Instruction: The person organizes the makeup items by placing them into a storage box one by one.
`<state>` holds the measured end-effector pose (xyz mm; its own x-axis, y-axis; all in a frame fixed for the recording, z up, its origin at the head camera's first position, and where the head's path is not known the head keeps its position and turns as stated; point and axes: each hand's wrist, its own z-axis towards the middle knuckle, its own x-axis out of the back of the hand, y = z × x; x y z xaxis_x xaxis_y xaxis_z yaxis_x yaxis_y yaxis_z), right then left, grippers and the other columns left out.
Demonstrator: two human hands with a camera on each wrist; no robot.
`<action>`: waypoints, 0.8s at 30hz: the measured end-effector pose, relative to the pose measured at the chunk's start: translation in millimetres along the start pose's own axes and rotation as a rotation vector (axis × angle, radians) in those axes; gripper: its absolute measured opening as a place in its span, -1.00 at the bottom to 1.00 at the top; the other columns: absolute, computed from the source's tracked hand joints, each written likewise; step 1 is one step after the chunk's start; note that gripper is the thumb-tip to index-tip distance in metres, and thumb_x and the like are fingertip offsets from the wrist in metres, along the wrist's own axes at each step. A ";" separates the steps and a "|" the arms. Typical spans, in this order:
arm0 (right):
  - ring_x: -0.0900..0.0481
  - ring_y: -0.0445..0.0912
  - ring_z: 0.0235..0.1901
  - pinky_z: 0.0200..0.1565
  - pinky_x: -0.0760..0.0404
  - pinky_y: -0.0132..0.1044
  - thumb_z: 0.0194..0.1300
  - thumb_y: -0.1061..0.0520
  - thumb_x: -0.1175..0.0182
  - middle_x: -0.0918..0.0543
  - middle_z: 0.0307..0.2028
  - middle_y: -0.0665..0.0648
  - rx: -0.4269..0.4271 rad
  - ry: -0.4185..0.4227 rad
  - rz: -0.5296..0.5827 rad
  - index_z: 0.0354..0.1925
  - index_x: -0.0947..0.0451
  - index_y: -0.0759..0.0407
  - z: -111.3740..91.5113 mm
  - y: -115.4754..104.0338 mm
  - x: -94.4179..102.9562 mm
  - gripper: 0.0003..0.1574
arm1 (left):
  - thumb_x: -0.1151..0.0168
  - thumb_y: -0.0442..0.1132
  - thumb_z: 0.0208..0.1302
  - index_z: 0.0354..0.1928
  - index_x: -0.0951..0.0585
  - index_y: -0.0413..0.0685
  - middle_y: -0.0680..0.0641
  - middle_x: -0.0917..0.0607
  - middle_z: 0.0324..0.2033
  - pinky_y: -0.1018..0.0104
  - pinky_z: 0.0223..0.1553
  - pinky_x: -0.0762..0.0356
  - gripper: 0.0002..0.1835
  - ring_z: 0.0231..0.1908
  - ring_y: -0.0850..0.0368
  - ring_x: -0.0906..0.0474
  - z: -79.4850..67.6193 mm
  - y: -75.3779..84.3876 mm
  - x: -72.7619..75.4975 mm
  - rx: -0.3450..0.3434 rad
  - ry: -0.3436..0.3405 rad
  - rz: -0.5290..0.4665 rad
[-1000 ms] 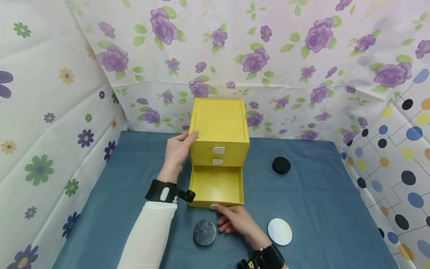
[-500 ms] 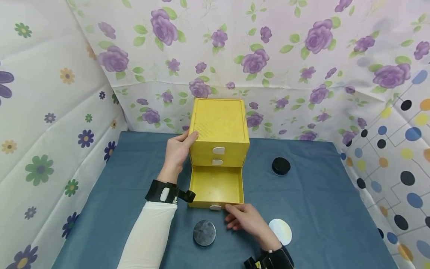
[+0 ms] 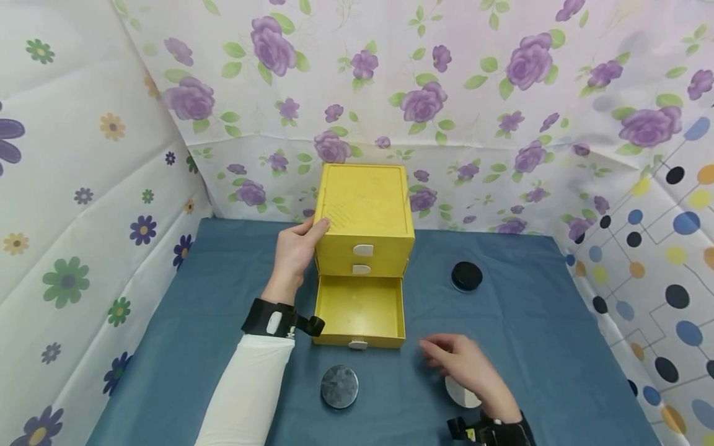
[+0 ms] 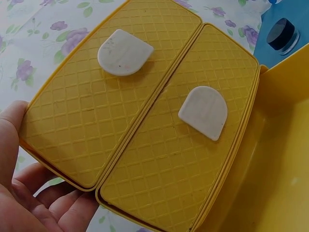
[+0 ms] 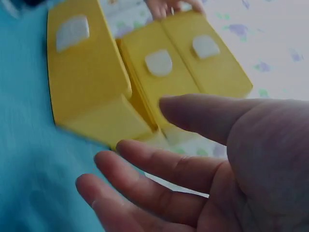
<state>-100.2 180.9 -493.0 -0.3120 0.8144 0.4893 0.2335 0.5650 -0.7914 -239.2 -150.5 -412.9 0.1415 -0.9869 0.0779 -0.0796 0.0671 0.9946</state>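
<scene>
A yellow mini drawer cabinet (image 3: 365,198) with white tab handles stands at the back centre, its bottom drawer (image 3: 359,306) pulled out and bare inside. My left hand (image 3: 294,251) grips its left side near the front top edge, thumb on top; the left wrist view shows the fingers (image 4: 72,205) bent against the side. To the right of the drawer's front corner, my right hand (image 3: 463,365) hovers apart from it, holding nothing. In the right wrist view its fingers (image 5: 159,169) are spread and relaxed. Beneath that hand lies a white disc (image 3: 462,396), partly covered.
A dark grey round thing (image 3: 339,386) lies in front of the drawer. Right of the cabinet stands a small clear jar with a black lid (image 3: 467,275). Blue cloth (image 3: 535,322) covers the table, and patterned curtains (image 3: 474,124) hang behind and at both sides.
My right hand has left the drawer's front and moved right, over the white disc. My left hand, cabinet and drawer look the same.
</scene>
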 end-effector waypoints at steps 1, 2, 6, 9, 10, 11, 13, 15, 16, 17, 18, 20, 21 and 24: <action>-0.67 -0.08 -0.26 -0.28 -0.71 -0.14 0.34 -0.29 -0.23 -0.73 -0.22 0.06 -0.009 0.021 -0.027 0.07 -0.66 0.06 -0.8 2.8 4.0 -0.44 | -0.34 0.34 0.13 0.29 -0.52 0.18 0.14 -0.48 0.31 0.05 0.25 -0.45 -0.27 0.27 0.13 -0.37 0.1 -0.1 -0.2 -0.002 0.002 0.000; -0.65 -0.10 -0.26 -0.26 -0.70 -0.15 0.33 -0.28 -0.24 -0.72 -0.21 0.03 -0.018 0.039 -0.059 0.06 -0.67 0.02 -1.5 5.6 7.8 -0.47 | -0.34 0.34 0.13 0.29 -0.53 0.18 0.15 -0.48 0.31 0.05 0.25 -0.45 -0.27 0.27 0.13 -0.37 0.2 -0.2 -0.2 -0.002 0.002 0.000; -0.62 -0.12 -0.19 -0.14 -0.65 -0.12 0.28 -0.28 -0.29 -0.69 -0.15 -0.03 -0.067 0.081 -0.161 0.07 -0.64 -0.05 -4.7 15.9 20.7 -0.49 | -0.34 0.33 0.13 0.29 -0.53 0.19 0.15 -0.49 0.30 0.06 0.25 -0.45 -0.28 0.27 0.13 -0.37 -0.2 -0.4 -0.6 0.006 -0.003 -0.002; -0.61 -0.08 -0.13 -0.08 -0.64 -0.07 0.20 -0.25 -0.38 -0.68 -0.08 0.01 -0.097 0.075 -0.200 0.09 -0.62 -0.01 -8.5 23.3 28.1 -0.42 | -0.35 0.33 0.13 0.30 -0.53 0.18 0.15 -0.49 0.30 0.06 0.25 -0.44 -0.27 0.28 0.13 -0.36 -0.9 -0.2 -1.0 0.014 -0.012 -0.005; -0.61 -0.06 -0.11 -0.08 -0.65 -0.05 0.17 -0.23 -0.41 -0.68 -0.06 0.05 -0.097 0.068 -0.212 0.10 -0.62 0.02 -9.8 25.5 30.1 -0.39 | -0.35 0.33 0.14 0.30 -0.52 0.17 0.15 -0.48 0.31 0.06 0.25 -0.44 -0.26 0.28 0.13 -0.35 -1.0 -0.1 -1.1 0.014 -0.014 -0.007; -0.61 -0.04 -0.10 -0.08 -0.65 -0.04 0.12 -0.21 -0.44 -0.67 -0.04 0.07 -0.098 0.059 -0.220 0.10 -0.61 0.04 -10.9 27.9 32.0 -0.36 | -0.35 0.32 0.14 0.30 -0.52 0.16 0.15 -0.48 0.31 0.06 0.25 -0.44 -0.26 0.28 0.13 -0.35 -1.1 0.1 -1.1 0.013 -0.015 -0.010; -0.61 -0.01 -0.08 -0.08 -0.65 -0.02 0.03 -0.18 -0.51 -0.67 -0.02 0.11 -0.091 0.041 -0.231 0.10 -0.61 0.07 -13.0 32.4 34.9 -0.29 | -0.34 0.32 0.14 0.31 -0.51 0.16 0.15 -0.48 0.31 0.06 0.25 -0.45 -0.26 0.27 0.13 -0.36 -1.0 0.3 -1.1 0.010 -0.013 -0.008; -0.61 0.01 -0.08 -0.09 -0.65 0.00 -0.07 -0.16 -0.57 -0.66 -0.01 0.13 -0.081 0.020 -0.241 0.09 -0.61 0.09 -14.5 36.0 37.0 -0.24 | -0.34 0.33 0.14 0.31 -0.51 0.17 0.16 -0.48 0.31 0.07 0.24 -0.46 -0.26 0.27 0.13 -0.37 -0.6 0.6 -1.0 0.007 -0.012 -0.006; -0.61 0.02 -0.08 -0.09 -0.65 0.00 -0.11 -0.14 -0.59 -0.65 -0.01 0.14 -0.075 0.012 -0.246 0.08 -0.62 0.09 -15.1 37.9 37.7 -0.22 | -0.33 0.33 0.15 0.31 -0.51 0.17 0.16 -0.47 0.31 0.07 0.23 -0.47 -0.27 0.26 0.13 -0.37 -0.4 0.6 -0.8 0.004 -0.011 -0.003; -0.61 0.03 -0.08 -0.08 -0.65 0.01 -0.15 -0.12 -0.61 -0.65 -0.01 0.14 -0.063 0.002 -0.255 0.07 -0.62 0.10 -15.3 39.6 38.3 -0.20 | -0.33 0.33 0.14 0.31 -0.51 0.18 0.16 -0.47 0.31 0.07 0.23 -0.47 -0.26 0.26 0.13 -0.37 -0.3 0.7 -0.6 0.000 -0.008 -0.001; -0.60 0.04 -0.09 -0.09 -0.64 0.02 -0.20 -0.12 -0.63 -0.64 -0.01 0.14 -0.054 -0.005 -0.269 0.06 -0.62 0.10 -15.5 41.0 38.8 -0.17 | -0.33 0.33 0.14 0.31 -0.51 0.17 0.15 -0.47 0.32 0.07 0.23 -0.47 -0.27 0.27 0.13 -0.37 -0.1 0.8 -0.5 -0.004 -0.007 0.000; -0.58 0.05 -0.12 -0.10 -0.63 0.02 -0.29 -0.13 -0.66 -0.60 -0.03 0.15 -0.045 -0.014 -0.308 0.05 -0.63 0.08 -15.6 43.4 39.1 -0.13 | -0.33 0.33 0.14 0.31 -0.51 0.17 0.15 -0.47 0.32 0.07 0.24 -0.45 -0.26 0.28 0.13 -0.36 0.1 0.7 -0.4 -0.007 -0.006 0.003; -0.57 0.05 -0.12 -0.09 -0.62 0.03 -0.32 -0.14 -0.67 -0.59 -0.03 0.15 -0.042 -0.018 -0.329 0.04 -0.63 0.07 -15.3 44.3 39.1 -0.11 | -0.33 0.33 0.15 0.31 -0.51 0.17 0.14 -0.47 0.32 0.06 0.25 -0.45 -0.26 0.28 0.13 -0.35 0.2 0.6 -0.3 -0.008 -0.006 0.004; -0.52 0.05 -0.12 -0.08 -0.59 0.05 -0.38 -0.14 -0.68 -0.54 -0.03 0.17 -0.058 -0.027 -0.378 0.05 -0.62 0.05 -13.7 47.1 38.3 -0.07 | -0.33 0.33 0.16 0.31 -0.51 0.18 0.15 -0.46 0.32 0.06 0.25 -0.44 -0.27 0.28 0.13 -0.35 -0.4 0.7 -0.5 -0.007 -0.005 0.005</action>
<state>-88.6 240.5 -506.5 -0.4099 0.5437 0.7323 0.1485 0.8320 -0.5346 -238.9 -149.9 -412.2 0.1360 -0.9873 0.0825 -0.0737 0.0730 0.9946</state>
